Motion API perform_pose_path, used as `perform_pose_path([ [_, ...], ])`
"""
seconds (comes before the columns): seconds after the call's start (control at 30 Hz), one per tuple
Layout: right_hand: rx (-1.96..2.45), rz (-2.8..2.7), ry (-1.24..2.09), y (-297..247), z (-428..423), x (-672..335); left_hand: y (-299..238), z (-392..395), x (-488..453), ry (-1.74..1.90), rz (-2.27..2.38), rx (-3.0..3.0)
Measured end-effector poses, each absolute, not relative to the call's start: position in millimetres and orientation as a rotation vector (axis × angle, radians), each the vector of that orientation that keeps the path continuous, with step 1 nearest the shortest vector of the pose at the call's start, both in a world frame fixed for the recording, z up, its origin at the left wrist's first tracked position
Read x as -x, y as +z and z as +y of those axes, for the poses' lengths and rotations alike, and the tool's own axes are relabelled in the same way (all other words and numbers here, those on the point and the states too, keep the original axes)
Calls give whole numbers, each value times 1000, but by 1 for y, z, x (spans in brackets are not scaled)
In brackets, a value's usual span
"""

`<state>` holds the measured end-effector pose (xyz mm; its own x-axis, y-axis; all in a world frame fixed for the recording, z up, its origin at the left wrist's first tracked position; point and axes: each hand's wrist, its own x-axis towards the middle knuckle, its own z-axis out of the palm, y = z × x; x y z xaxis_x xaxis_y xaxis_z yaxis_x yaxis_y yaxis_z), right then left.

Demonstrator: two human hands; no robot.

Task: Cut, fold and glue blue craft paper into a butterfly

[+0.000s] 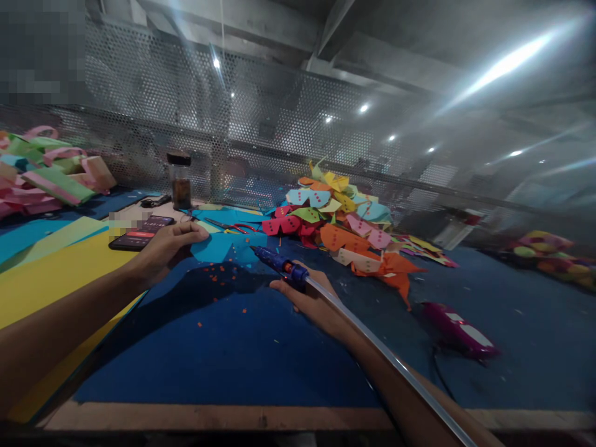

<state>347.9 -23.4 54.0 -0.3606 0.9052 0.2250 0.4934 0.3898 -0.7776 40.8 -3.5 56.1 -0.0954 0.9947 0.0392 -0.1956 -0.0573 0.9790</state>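
Observation:
My right hand is closed round a blue hot glue gun whose nozzle points left over the blue mat. A long clear glue stick runs back from the gun along my forearm. My left hand rests with fingers curled beside a phone, touching the edge of a light blue paper sheet. Small orange paper bits lie scattered between the hands.
A heap of coloured paper butterflies lies behind the gun. Red-handled scissors and a dark jar stand at the back. Yellow sheets lie left, folded paper pieces far left, a purple tool right. Perforated metal fence behind.

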Motion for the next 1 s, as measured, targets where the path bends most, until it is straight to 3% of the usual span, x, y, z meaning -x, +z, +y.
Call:
perform_pose_path([
  [1.0,1198,-2086,679,54,-22,-348,58,-6,-43,1387,1079,-1056],
])
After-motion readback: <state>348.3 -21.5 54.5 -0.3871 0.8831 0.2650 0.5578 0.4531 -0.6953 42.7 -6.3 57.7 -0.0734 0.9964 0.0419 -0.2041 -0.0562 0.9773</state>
